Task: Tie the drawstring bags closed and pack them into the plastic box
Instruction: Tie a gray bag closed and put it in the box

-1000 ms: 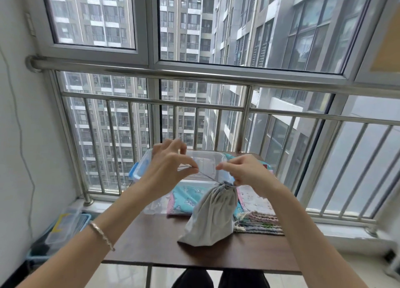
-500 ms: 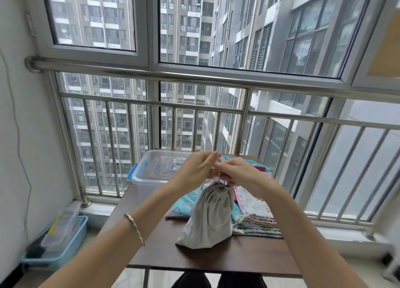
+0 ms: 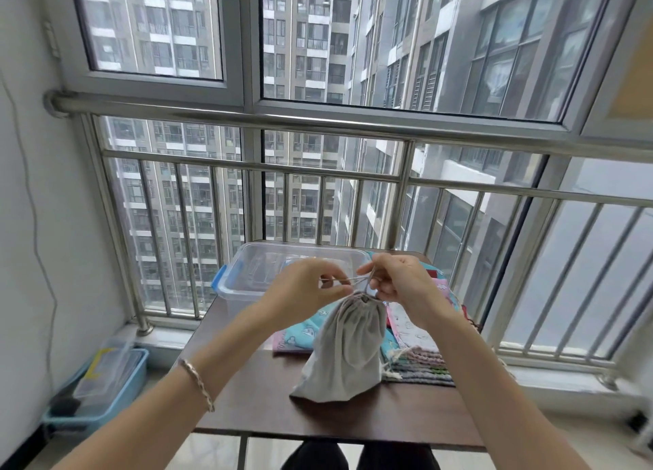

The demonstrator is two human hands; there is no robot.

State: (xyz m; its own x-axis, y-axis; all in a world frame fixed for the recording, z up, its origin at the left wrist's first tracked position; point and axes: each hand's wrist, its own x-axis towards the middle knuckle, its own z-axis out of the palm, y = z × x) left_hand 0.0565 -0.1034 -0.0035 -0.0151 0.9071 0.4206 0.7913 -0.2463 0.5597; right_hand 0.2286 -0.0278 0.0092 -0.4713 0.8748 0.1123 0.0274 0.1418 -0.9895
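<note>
A grey drawstring bag [image 3: 344, 353] stands upright on the dark table [image 3: 258, 402], its mouth gathered tight. My left hand [image 3: 304, 291] and my right hand [image 3: 399, 282] are just above the mouth, each pinching a strand of the drawstring [image 3: 357, 279], and the strands cross between them. Behind the hands sits the clear plastic box [image 3: 247, 275] with blue latches, lid off. Flat patterned drawstring bags lie under and right of the grey one: a turquoise one [image 3: 300, 335] and a stack [image 3: 420, 367].
A metal window railing [image 3: 318, 172] runs close behind the table. On the floor at the left stands a light-blue bin [image 3: 120, 392] holding clear lids. My knees show under the table's near edge.
My hands, spread apart a second ago, came together over the bag's mouth and now draw the strands a little apart again. The view has shifted slightly; the bag stays in place.
</note>
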